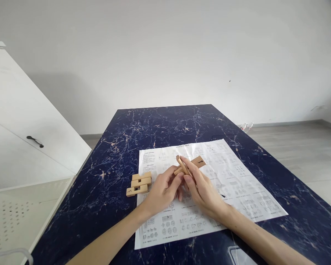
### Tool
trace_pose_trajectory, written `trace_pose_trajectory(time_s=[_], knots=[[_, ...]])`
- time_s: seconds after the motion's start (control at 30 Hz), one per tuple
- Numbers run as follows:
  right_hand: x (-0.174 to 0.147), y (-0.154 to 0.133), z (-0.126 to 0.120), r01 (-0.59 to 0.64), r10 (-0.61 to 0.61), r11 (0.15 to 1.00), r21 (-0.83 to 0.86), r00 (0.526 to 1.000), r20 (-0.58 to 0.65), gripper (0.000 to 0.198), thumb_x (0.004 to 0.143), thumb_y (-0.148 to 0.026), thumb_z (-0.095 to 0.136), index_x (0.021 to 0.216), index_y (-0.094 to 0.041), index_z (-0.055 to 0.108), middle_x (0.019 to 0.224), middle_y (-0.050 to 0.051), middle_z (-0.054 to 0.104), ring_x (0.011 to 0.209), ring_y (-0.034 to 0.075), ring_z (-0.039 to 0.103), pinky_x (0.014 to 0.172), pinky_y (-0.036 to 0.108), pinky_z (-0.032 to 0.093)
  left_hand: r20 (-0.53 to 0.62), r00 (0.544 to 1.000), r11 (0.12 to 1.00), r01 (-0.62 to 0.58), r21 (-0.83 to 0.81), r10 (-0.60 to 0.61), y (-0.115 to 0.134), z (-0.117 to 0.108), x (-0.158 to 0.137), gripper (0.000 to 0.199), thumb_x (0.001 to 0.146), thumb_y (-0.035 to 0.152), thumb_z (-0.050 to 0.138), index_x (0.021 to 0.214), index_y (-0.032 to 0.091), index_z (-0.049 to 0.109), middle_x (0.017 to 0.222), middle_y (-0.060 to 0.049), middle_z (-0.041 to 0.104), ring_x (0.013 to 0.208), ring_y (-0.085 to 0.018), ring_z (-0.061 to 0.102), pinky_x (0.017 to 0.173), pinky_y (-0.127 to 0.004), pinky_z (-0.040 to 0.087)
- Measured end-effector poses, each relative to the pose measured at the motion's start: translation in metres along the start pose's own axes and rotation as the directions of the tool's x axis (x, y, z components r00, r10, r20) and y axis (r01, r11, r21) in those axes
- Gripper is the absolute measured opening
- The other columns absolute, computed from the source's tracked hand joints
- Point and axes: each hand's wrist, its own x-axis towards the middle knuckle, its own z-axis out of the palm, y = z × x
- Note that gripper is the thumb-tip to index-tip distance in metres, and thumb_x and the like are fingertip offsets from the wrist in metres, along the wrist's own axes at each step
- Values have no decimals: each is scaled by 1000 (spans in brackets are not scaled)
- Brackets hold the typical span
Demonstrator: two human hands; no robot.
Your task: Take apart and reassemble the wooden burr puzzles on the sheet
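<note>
Tabletop (pixel 151 123), blue, marbled; sheet of paper (pixel 245 195), printed; left hand (pixel 164 188) and right hand (pixel 204 189), both gripping wooden pieces (pixel 183 166) over the sheet, seemingly crossed, apparently part-joined; three wooden blocks (pixel 141 182), at sheet's left edge, not yet joined to those

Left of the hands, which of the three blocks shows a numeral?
The near block: its left end bears one. The middle block and far block show none.

Likely home room: white cabinet (pixel 30 106), marble-patterned table (pixel 165 127), wood-look floor (pixel 295 143).
</note>
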Motion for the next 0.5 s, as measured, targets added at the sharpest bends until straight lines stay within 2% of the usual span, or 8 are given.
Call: trace_pose_trajectory(time_s=[0.07,0.17,0.23,0.3,0.37,0.43,0.5], knots=[[2,1,-2,27,-28,1000,-16,998,-51,49,115,-34,40,164,-35,35,138,12,68,111,28,73,93,50,65,-40,999,1000,-4,-29,3,0,0,0,35,110,54,49,113,20,60,68,3,60,55,-14,60,55,-26,49],[6,2,-6,40,-46,999,-33,980,-196,41,115,-31,39,155,-32,45,129,11,67,109,26,71,92,49,62,-113,994,996,-24,-86,14,1,0,0,35,111,53,48,111,20,58,78,1,65,53,-11,59,53,-25,48],[10,3,-10,13,-29,998,-58,958,-286,33,114,-29,41,146,-28,50,122,11,67,109,27,69,95,51,60,-175,984,993,-45,-106,26,2,0,0,34,111,52,47,108,19,55,86,-1,67,51,-8,57,52,-24,47],[12,4,-13,-38,12,996,-75,949,-315,24,112,-29,44,132,-25,55,117,11,67,106,27,69,91,50,60,-246,969,992,-64,-107,36,3,-1,1,33,111,52,46,103,20,53,90,-1,68,50,-7,56,52,-23,46],[13,5,-13,-87,63,992,-88,967,-245,16,110,-30,47,121,-24,58,115,11,67,100,27,70,80,44,62,-300,953,992,-75,-103,41,3,-2,1,33,111,51,46,101,20,52,92,-1,68,50,-7,56,52,-23,46],[12,7,-11,-102,91,990,-94,989,-115,14,109,-30,51,115,-24,61,116,11,66,94,25,70,71,40,64,-323,945,990,-82,-111,42,4,-3,1,32,111,51,47,101,20,51,93,-1,68,51,-7,56,52,-23,47],[11,8,-7,-90,91,993,-80,996,-2,13,106,-32,57,114,-24,63,120,12,63,94,24,71,72,40,67,-319,947,989,-84,-124,40,4,-3,2,33,111,51,47,99,20,51,92,0,67,50,-6,56,51,-23,46]])
